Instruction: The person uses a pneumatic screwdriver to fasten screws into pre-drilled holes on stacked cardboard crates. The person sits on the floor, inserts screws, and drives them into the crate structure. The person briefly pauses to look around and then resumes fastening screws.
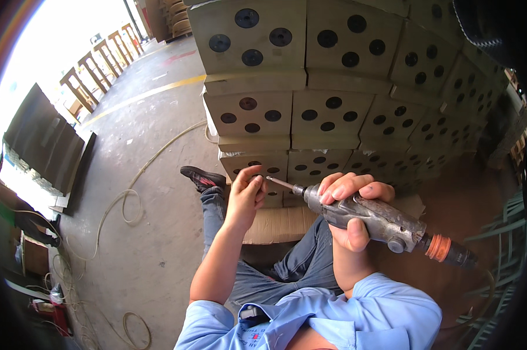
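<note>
My right hand [351, 192] is wrapped round a grey, worn air screwdriver [386, 223] with an orange ring and a black hose fitting at its rear. Its long bit [282, 184] points left. My left hand [246, 195] is closed in a pinch right by the bit's tip. Whatever sits between those fingertips is small and dark, and too small to name. Just beyond both hands rises a stack of pale box-shaped pieces [333, 125], whose near faces carry several round black discs [357, 23].
A flat cardboard piece [281, 225] lies by my bent legs. A thin hose [152, 160] loops over the concrete floor at left. Farther left stand a leaning stack of dark panels [44, 137] and wooden frames [94, 70]. Pale green strips [508, 256] lie at right.
</note>
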### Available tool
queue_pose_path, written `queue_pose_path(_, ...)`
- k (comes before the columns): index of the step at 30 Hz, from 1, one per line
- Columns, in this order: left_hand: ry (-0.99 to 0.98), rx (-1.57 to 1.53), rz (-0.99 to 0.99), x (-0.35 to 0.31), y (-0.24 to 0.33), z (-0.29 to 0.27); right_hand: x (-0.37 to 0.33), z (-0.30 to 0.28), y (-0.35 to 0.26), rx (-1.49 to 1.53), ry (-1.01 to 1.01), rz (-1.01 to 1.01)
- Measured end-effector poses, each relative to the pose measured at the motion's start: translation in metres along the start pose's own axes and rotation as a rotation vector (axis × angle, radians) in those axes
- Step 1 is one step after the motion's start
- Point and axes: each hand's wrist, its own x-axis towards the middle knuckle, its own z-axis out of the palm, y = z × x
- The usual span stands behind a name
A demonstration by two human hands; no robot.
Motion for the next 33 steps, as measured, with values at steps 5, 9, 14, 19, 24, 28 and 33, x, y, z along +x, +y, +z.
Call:
queue_pose_path(5, -0.185, -0.214, 0.063, -0.004, 0.035, -0.002, 0.004, 0.007, -0.002, 0.008, -0.019, 0.007)
queue_pose_path(9, -0.252, -0.292, 0.057, -0.005, 0.043, -0.001, 0.011, 0.014, -0.005, 0.034, -0.01, 0.011)
queue_pose_path(14, -0.283, -0.286, 0.065, -0.005, 0.043, -0.001, 0.017, 0.018, 0.001, 0.001, -0.024, -0.077)
queue_pose_path(19, -0.287, -0.289, 0.065, -0.006, 0.044, -0.001, 0.013, 0.018, -0.006, 0.056, -0.051, 0.002)
queue_pose_path(24, -0.277, -0.23, 0.064, -0.004, 0.053, 0.001, 0.015, 0.021, 0.004, 0.051, -0.044, -0.061)
queue_pose_path(28, -0.354, -0.193, -0.045, 0.005, 0.069, -0.004, 0.026, 0.016, 0.006, 0.076, -0.205, -0.093)
queue_pose_path(33, -0.478, -0.276, -0.02, 0.031, 0.097, 0.022, 0.058, 0.021, -0.005, -0.076, -0.473, -0.33)
